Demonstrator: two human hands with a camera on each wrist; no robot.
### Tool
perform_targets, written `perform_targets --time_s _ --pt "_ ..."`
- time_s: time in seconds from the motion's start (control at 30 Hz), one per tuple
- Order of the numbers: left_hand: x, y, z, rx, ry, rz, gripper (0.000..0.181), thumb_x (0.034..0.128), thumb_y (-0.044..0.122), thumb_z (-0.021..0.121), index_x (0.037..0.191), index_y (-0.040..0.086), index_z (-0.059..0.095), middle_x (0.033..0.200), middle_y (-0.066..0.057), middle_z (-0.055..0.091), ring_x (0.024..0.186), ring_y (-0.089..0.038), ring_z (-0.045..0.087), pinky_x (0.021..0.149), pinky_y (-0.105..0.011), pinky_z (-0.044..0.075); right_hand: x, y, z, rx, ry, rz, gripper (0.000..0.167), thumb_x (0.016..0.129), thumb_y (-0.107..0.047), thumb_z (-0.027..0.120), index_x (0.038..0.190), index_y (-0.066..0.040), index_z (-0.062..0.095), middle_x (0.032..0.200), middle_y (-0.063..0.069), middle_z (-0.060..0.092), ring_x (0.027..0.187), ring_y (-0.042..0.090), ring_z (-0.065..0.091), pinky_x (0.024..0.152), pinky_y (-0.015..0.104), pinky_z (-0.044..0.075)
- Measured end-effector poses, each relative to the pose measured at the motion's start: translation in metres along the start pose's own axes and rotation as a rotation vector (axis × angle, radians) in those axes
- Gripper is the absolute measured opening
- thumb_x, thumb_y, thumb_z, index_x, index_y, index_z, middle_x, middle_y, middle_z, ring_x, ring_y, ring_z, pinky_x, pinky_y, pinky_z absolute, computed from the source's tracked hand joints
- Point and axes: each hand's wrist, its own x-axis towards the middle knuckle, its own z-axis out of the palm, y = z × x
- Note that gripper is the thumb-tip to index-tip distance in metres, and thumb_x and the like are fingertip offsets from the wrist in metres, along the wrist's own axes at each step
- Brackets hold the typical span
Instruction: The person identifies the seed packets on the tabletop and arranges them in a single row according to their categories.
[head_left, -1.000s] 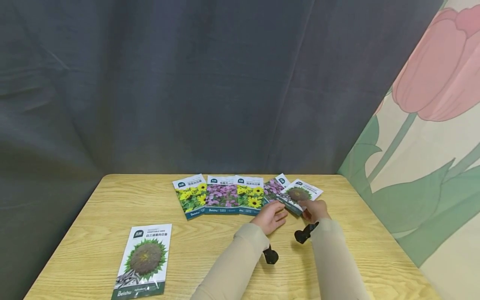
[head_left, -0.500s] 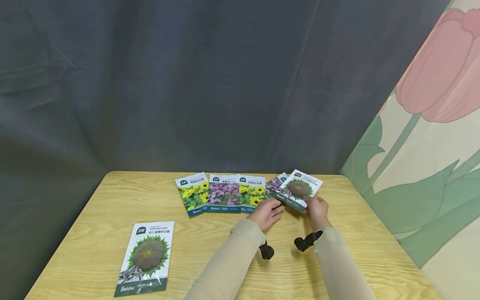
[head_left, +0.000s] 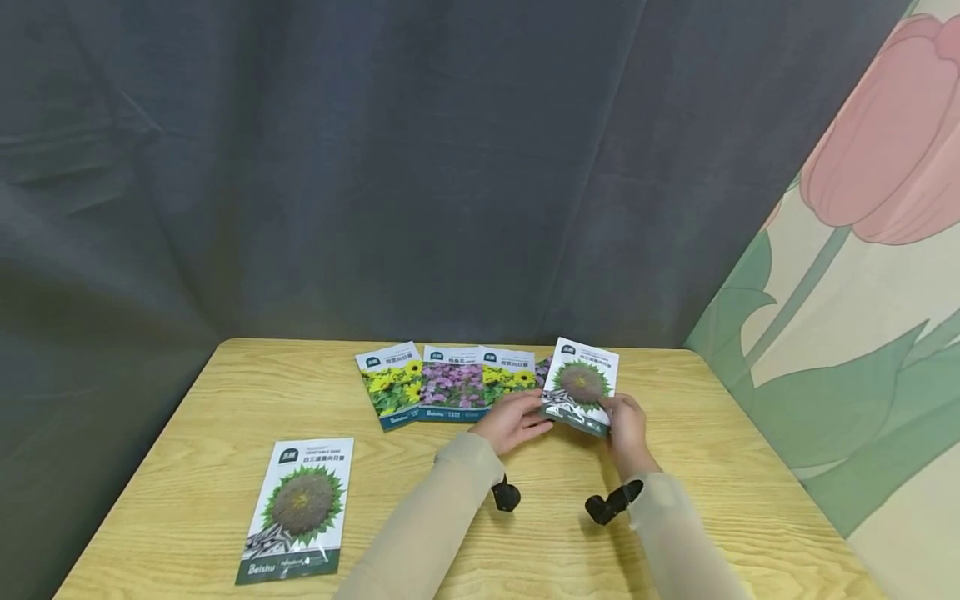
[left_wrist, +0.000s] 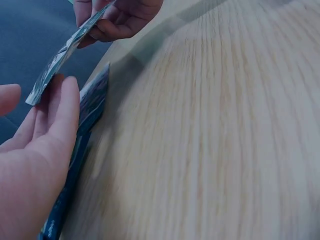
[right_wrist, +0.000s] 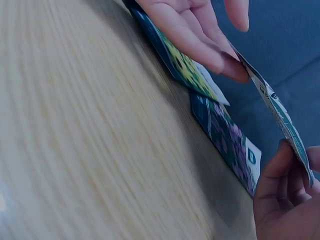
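My right hand [head_left: 628,429] pinches the right edge of a white sunflower seed packet [head_left: 580,383], thumb in front and fingers behind. The packet is raised and tilted above the table. At its lower left edge is my left hand [head_left: 512,421]; in the left wrist view its fairly straight fingers [left_wrist: 62,107] touch the packet's underside, thumb standing apart. Behind the raised packet, a purple-flower seed packet [head_left: 543,369] is mostly hidden in the head view. The right wrist view shows more of that purple-flower packet [right_wrist: 232,142] lying beside a yellow-flower packet [right_wrist: 187,67].
Along the table's back lie a yellow-flower packet [head_left: 393,392], a purple-flower packet [head_left: 452,392] and another yellow-flower packet [head_left: 508,375], overlapping. A second sunflower seed packet [head_left: 298,510] lies at front left on the wooden table [head_left: 420,483]. A dark curtain [head_left: 412,183] hangs behind.
The right hand has lifted the sunflower packet and brought it left, turning it more upright over the purple-flower packet. The left hand has shifted slightly left and now touches the packet.
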Motion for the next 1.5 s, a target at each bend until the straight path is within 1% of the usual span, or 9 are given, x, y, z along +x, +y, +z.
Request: perform_targets --time_s 0.17,0.27,0.37,0.6,0.67,0.73,0.9,1.3,1.5 --pt "-0.008 0.010 -0.008 0.168 0.023 0.025 0.039 0.1049 0.003 0.049 0.142 -0.008 0.047 0.136 -0.021 0.051 0.109 -0.029 0.059 0.102 -0.042 0.052 -0.007 -0.001 0.013 -0.012 -0.053 -0.035 0.009 0.100 -0.005 0.048 0.107 0.001 0.048 0.082 -0.007 0.058 0.062 0.001 0.059 0.055 0.017 0.051" --pt "-0.014 0.016 -0.011 0.338 0.053 0.050 0.010 0.1022 0.002 0.053 0.093 0.000 0.056 0.091 -0.006 0.053 0.072 -0.015 0.046 0.086 -0.037 0.055 -0.013 -0.003 0.021 -0.010 -0.094 -0.045 0.009 0.100 -0.003 0.049 0.106 0.003 0.048 0.080 -0.006 0.060 0.062 0.003 0.062 0.055 0.019 0.053" --pt "-0.022 0.023 -0.014 0.510 0.066 0.081 0.034 0.1004 0.003 0.054 0.074 0.012 0.034 0.069 -0.001 0.034 0.061 -0.014 0.030 0.066 -0.032 0.041 -0.019 -0.003 0.026 -0.035 -0.133 -0.040 0.013 0.100 -0.003 0.048 0.111 0.003 0.049 0.084 -0.005 0.063 0.065 0.005 0.064 0.056 0.022 0.055" --pt "-0.047 0.035 -0.016 0.770 0.083 0.187 0.023 0.1008 0.005 0.056 0.082 0.006 0.042 0.066 0.001 0.032 0.058 -0.015 0.031 0.060 -0.032 0.034 -0.032 -0.003 0.033 -0.082 -0.164 -0.045 0.014 0.099 -0.004 0.047 0.109 0.004 0.054 0.090 0.000 0.061 0.073 0.009 0.059 0.061 0.026 0.054" --pt "-0.055 0.037 -0.017 0.838 0.101 0.202 0.008 0.1013 0.007 0.057 0.099 0.000 0.053 0.074 0.000 0.045 0.062 -0.015 0.041 0.062 -0.032 0.039 -0.035 -0.003 0.035 -0.111 -0.176 -0.073 0.015 0.098 -0.003 0.047 0.108 0.005 0.055 0.089 0.001 0.058 0.072 0.010 0.057 0.061 0.026 0.053" --pt "-0.063 0.038 -0.019 0.890 0.122 0.207 0.029 0.1021 0.009 0.058 0.128 -0.002 0.054 0.093 -0.007 0.060 0.073 -0.018 0.054 0.066 -0.035 0.044 -0.040 -0.003 0.038 -0.143 -0.184 -0.101 0.014 0.098 -0.002 0.048 0.107 0.005 0.056 0.084 0.001 0.055 0.069 0.010 0.053 0.058 0.025 0.050" --pt "-0.086 0.043 -0.021 0.966 0.151 0.218 0.051 0.1015 0.013 0.060 0.149 0.004 0.043 0.127 -0.018 0.060 0.100 -0.026 0.064 0.072 -0.041 0.050 -0.051 -0.002 0.045 -0.204 -0.208 -0.149 0.012 0.097 0.000 0.049 0.103 0.006 0.058 0.077 0.001 0.052 0.068 0.013 0.050 0.055 0.025 0.047" --pt "-0.134 0.059 -0.039 0.909 0.100 0.289 0.010 0.1032 0.008 0.056 0.106 -0.002 0.056 0.101 -0.013 0.062 0.083 -0.023 0.066 0.081 -0.046 0.060 -0.078 -0.004 0.057 -0.278 -0.365 -0.169 0.013 0.098 0.000 0.052 0.106 0.007 0.060 0.076 0.003 0.055 0.071 0.016 0.052 0.059 0.031 0.051" --pt "-0.156 0.066 -0.053 0.886 0.128 0.247 0.040 0.1025 0.010 0.058 0.138 -0.004 0.048 0.104 -0.015 0.063 0.080 -0.023 0.066 0.079 -0.044 0.060 -0.093 -0.003 0.063 -0.292 -0.476 -0.148 0.016 0.099 -0.004 0.055 0.110 0.007 0.059 0.078 0.002 0.056 0.070 0.017 0.053 0.060 0.034 0.054"
